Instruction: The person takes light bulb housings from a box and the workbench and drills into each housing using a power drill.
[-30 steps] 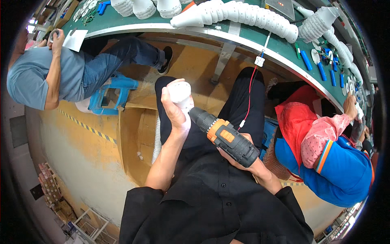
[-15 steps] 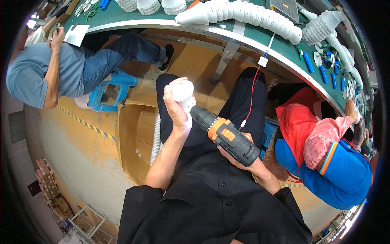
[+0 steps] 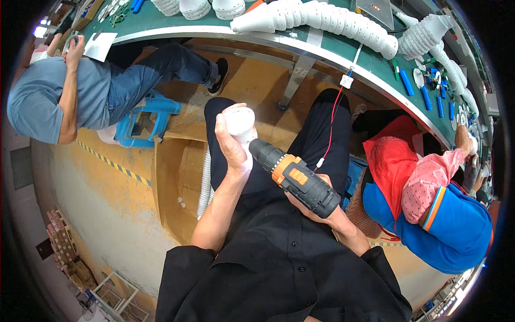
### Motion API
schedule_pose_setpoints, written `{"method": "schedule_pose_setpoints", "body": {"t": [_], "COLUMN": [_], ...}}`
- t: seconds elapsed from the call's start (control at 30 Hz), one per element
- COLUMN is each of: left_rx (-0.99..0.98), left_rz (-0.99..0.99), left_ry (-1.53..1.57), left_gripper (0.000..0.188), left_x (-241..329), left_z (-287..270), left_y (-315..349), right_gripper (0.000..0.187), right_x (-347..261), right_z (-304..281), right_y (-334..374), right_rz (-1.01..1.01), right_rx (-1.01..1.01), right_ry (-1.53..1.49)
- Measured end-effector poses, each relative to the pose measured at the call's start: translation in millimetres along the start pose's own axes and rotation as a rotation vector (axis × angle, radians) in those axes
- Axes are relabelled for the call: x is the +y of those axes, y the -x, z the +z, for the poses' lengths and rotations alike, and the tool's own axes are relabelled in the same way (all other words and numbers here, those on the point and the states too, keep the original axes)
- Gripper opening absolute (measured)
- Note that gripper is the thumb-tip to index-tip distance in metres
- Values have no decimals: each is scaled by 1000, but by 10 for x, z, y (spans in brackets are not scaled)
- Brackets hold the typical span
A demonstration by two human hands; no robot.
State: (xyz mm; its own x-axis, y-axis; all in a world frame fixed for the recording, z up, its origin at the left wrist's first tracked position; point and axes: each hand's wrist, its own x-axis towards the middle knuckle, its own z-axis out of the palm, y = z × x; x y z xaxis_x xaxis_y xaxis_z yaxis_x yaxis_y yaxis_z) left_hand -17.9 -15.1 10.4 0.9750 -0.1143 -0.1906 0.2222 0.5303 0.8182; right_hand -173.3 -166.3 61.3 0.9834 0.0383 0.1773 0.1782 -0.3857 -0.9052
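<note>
My left hand (image 3: pixel 232 144) is wrapped round a white cup-shaped plastic housing (image 3: pixel 240 119), its round end turned up, above my left thigh. Against the lower side of this housing points the chuck of a black and orange cordless drill (image 3: pixel 295 177); whether the tip touches it is hard to make out. My right hand (image 3: pixel 310 210) grips the drill from beneath, and the tool's body hides most of its fingers. A white glow falls on my left wrist below the housing.
A green workbench (image 3: pixel 332 43) ahead carries nested white housings (image 3: pixel 322 20) and blue cylindrical parts (image 3: pixel 406 83). A red wire (image 3: pixel 336 115) hangs from its edge. An open cardboard box (image 3: pixel 169 188) stands left of my legs. Co-workers sit at left (image 3: pixel 59 99) and right (image 3: pixel 429 214).
The drill has shifted very slightly left and up in the picture. My left hand keeps its hold on the white housing, nearly unmoved. The right-hand co-worker's hand has moved a little.
</note>
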Motion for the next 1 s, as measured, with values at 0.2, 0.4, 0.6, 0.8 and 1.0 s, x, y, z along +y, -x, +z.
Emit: {"method": "schedule_pose_setpoints", "body": {"t": [0.2, 0.4, 0.6, 0.8, 1.0], "left_rx": [22, 5, 21, 29, 23], "left_rz": [20, 8, 15, -4, -31], "left_ry": [-38, -28, -47, -43, -7], "left_gripper": [59, 59, 59, 60, 60], "left_x": [-51, -51, -47, -68, -30], "left_z": [45, 92, 122, 159, 151], "left_y": [27, 28, 23, 28, 4], "right_gripper": [22, 22, 23, 23, 22], "right_x": [32, 33, 27, 25, 12], "right_z": [-15, -56, -87, -135, -140], "right_y": [-1, -3, 10, 26, 44], "right_rz": [27, 45, 62, 51, 23], "right_rx": [0, -1, -17, -16, -15], "right_ry": [-32, -63, -45, -38, -1]}}
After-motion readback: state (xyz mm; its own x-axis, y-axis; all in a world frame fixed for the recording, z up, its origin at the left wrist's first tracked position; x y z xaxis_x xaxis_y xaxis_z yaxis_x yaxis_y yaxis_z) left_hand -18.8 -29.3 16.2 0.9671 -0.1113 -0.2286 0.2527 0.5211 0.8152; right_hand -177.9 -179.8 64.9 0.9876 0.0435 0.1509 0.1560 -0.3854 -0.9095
